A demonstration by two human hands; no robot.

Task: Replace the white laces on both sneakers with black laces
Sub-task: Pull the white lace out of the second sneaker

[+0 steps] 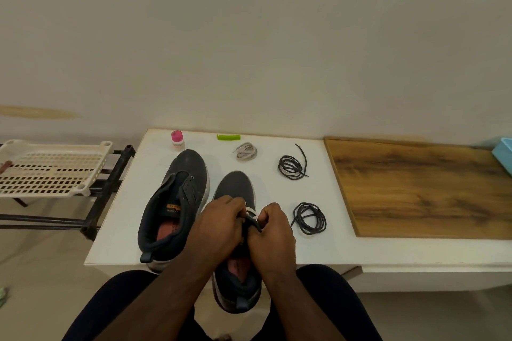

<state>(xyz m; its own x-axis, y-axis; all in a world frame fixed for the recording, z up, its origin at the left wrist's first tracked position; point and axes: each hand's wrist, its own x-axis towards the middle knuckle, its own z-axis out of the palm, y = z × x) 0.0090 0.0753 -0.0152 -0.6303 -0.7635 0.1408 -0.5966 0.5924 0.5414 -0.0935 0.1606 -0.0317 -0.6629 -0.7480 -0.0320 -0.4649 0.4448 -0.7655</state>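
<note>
White laces are half gone from the pair of dark grey knit sneakers on the white counter (318,246): the left sneaker (177,202) lies bare, its eyelets empty and its tongue loose, while the right sneaker (235,230), whose heel overhangs the near edge of the counter, still carries a flat white lace (251,214) across its upper eyelets.

Going left to right, a cream perforated plastic tray (50,169) sits on a black metal rack beside the counter. At the far edge stand a small pink-capped bottle (177,140) and a lime-green plastic clip (228,137). Just beyond the right sneaker's toe lies a coiled pale lace (246,151), apparently the one already pulled.

Both hands work over the right sneaker's throat. The left hand (219,227) has its grip clenched around the tongue area, and the right hand (273,230) pinches the lace at the eyelets.

To the right, two coils of thin black lace wait untouched, one far (291,166) and one near (309,218), beside a brown wooden board (424,188).

Unlacing the second sneaker looks to be the step in hand. Next, the lace must be drawn free row by row, then a black coil unwound and threaded.
</note>
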